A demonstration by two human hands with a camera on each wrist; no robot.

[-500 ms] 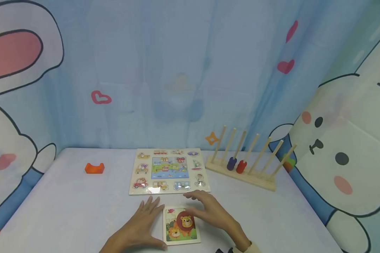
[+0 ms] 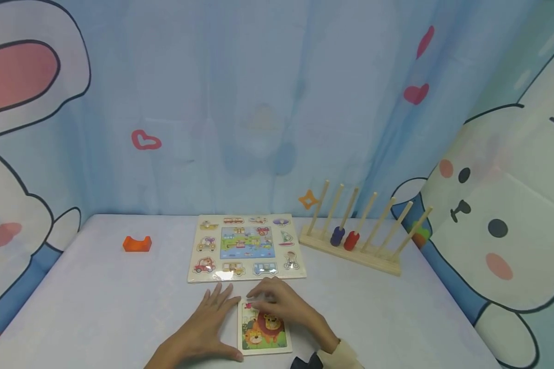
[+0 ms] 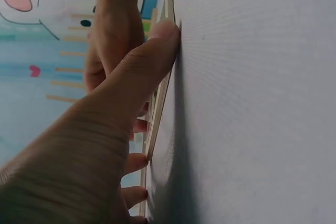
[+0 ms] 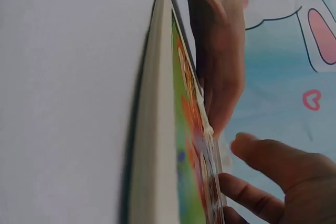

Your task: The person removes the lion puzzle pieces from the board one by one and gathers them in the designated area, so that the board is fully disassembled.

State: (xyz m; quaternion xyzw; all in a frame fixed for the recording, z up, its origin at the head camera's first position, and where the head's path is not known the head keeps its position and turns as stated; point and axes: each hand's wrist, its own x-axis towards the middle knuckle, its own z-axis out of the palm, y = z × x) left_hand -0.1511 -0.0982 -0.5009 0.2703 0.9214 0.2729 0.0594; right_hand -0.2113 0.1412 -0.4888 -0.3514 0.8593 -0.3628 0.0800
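A small wooden jigsaw puzzle (image 2: 268, 352) with a lion and cub picture lies flat on the table. Along its left edge spreads my left hand (image 2: 208, 325), thumb at the near corner and index finger at the far one. The left wrist view has that thumb (image 3: 149, 56) against the puzzle's corner. My right hand (image 2: 283, 305) hovers over the upper part of the picture and hides some of it. In the right wrist view its thumb and index finger (image 4: 252, 198) stand apart, fingertips close to the puzzle's far end.
Beyond the hands lies a larger vehicle-picture peg board (image 2: 246, 274). Right of it stands a wooden peg rack (image 2: 364, 259) with blue and red beads (image 2: 352, 240) on two pegs. An orange curved block (image 2: 137, 245) sits at the left. A blue cartoon curtain (image 2: 189, 102) hangs behind.
My right hand has moved left across the puzzle, from its right side to over its top left part. The left hand keeps its place along the left edge.
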